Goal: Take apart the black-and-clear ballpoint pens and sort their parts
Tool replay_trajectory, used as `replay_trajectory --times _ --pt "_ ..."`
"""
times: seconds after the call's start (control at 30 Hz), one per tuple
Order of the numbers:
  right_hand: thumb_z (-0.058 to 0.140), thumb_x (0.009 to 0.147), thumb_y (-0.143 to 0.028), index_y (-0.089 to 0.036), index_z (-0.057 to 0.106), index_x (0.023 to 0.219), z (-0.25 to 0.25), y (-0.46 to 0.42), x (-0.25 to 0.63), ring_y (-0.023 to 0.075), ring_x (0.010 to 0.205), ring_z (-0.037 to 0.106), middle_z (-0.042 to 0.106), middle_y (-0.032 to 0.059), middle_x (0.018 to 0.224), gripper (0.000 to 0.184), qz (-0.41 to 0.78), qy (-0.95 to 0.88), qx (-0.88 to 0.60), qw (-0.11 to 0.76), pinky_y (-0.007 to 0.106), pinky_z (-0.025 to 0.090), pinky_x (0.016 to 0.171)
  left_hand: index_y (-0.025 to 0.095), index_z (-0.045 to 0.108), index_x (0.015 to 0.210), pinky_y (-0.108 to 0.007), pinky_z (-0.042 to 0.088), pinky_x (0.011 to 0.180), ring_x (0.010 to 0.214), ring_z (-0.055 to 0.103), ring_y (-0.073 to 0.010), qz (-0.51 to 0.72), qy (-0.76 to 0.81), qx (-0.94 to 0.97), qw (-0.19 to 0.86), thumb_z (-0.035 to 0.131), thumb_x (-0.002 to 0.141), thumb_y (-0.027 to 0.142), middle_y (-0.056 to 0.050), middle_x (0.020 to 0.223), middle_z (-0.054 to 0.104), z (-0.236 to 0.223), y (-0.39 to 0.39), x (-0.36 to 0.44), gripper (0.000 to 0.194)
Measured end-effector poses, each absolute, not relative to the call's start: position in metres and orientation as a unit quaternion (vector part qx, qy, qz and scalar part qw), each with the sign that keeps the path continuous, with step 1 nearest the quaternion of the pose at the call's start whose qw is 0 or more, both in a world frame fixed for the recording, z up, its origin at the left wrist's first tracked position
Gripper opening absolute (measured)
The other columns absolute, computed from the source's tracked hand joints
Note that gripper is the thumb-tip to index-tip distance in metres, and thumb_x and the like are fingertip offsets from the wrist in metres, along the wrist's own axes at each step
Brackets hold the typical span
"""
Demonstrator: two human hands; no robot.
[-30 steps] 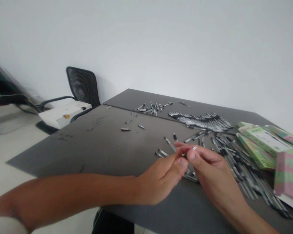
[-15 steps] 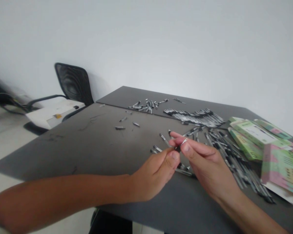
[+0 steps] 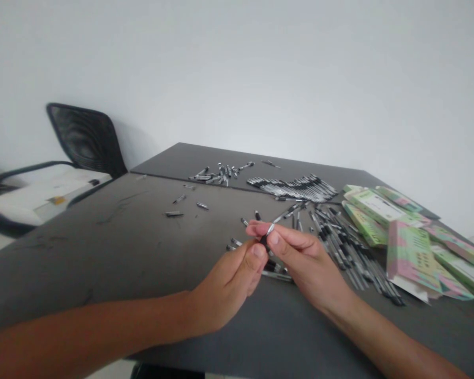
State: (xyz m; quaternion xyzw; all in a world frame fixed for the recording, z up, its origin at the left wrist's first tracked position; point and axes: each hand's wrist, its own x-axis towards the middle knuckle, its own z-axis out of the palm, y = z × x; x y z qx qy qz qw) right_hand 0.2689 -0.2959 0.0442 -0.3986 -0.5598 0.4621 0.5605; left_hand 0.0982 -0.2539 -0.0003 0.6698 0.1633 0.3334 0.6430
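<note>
My left hand (image 3: 227,281) and my right hand (image 3: 302,260) meet above a dark grey table (image 3: 114,252). Between their thumbs and fingertips they pinch a small black-and-silver pen part (image 3: 266,235), partly hidden by my fingers. Just beyond and below my hands lie loose black-and-silver pens (image 3: 275,273), some of them touching nothing. To the right of my right hand spreads a heap of long black-and-silver pens (image 3: 342,247).
A neat row of pens (image 3: 292,188) and a cluster of short pen parts (image 3: 213,176) lie at the table's far side. Green and pink cardboard boxes (image 3: 411,258) are stacked at right. A black mesh chair (image 3: 85,139) stands beyond the left edge.
The view has swung to the right, so the table appears shifted left. My hands stay together on the small part, and its silver tip now points up rather than to the right.
</note>
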Motion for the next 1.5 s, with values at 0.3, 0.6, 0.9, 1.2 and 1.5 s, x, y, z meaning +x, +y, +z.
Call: replay_trajectory --times 0.3,0.6,0.9,1.2,1.5 --pt "0.073 0.103 -0.046 -0.039 0.086 0.121 0.04 -0.295 0.271 0.0183 0.126 0.075 0.083 0.0001 0.13 0.022 0.497 -0.542 -0.376 0.564 0.035 0.056 0.114 0.023 0.042 0.084 -0.026 0.027 0.051 0.057 0.031 -0.0105 0.328 0.165 0.663 0.652 0.034 0.116 0.06 0.006 0.067 0.038 -0.001 -0.254 0.098 0.05" --pt "0.075 0.102 -0.044 -0.042 0.085 0.122 0.04 -0.294 0.27 0.0184 0.123 0.076 0.084 -0.0013 0.127 0.022 0.478 -0.55 -0.388 0.564 0.038 0.055 0.115 0.023 0.042 0.084 -0.024 0.027 0.049 0.056 0.029 -0.01 0.334 0.161 0.646 0.668 0.038 0.115 0.063 0.007 0.067 0.033 0.001 -0.251 0.1 0.05" --pt "0.07 0.105 -0.044 -0.035 0.084 0.126 0.044 -0.292 0.275 0.0194 0.107 0.078 0.084 0.0017 0.121 0.027 0.444 -0.604 -0.416 0.515 0.037 0.059 0.102 0.02 0.053 0.089 -0.023 0.038 0.049 0.049 0.043 -0.0094 0.328 0.186 0.648 0.662 0.038 0.11 0.072 0.006 0.062 0.047 0.007 -0.245 0.101 0.058" --pt "0.075 0.1 -0.05 -0.031 0.081 0.111 0.053 -0.276 0.296 0.0165 0.096 0.07 0.081 0.0018 0.104 0.022 0.37 -0.508 -0.429 0.649 0.031 0.056 0.092 0.015 0.065 0.11 -0.025 0.044 0.053 0.06 0.065 -0.0159 0.334 0.168 0.649 0.662 0.034 0.107 0.078 -0.003 0.074 0.066 0.005 -0.226 0.104 0.07" --pt "0.088 0.087 -0.053 -0.029 0.084 0.103 0.055 -0.272 0.301 0.0175 0.088 0.071 0.081 -0.0001 0.09 0.029 0.305 -0.509 -0.478 0.647 0.033 0.055 0.091 0.018 0.07 0.108 -0.026 0.047 0.063 0.068 0.067 -0.0155 0.346 0.175 0.73 0.562 0.053 0.11 0.057 0.0 0.08 0.068 0.017 -0.226 0.101 0.042"
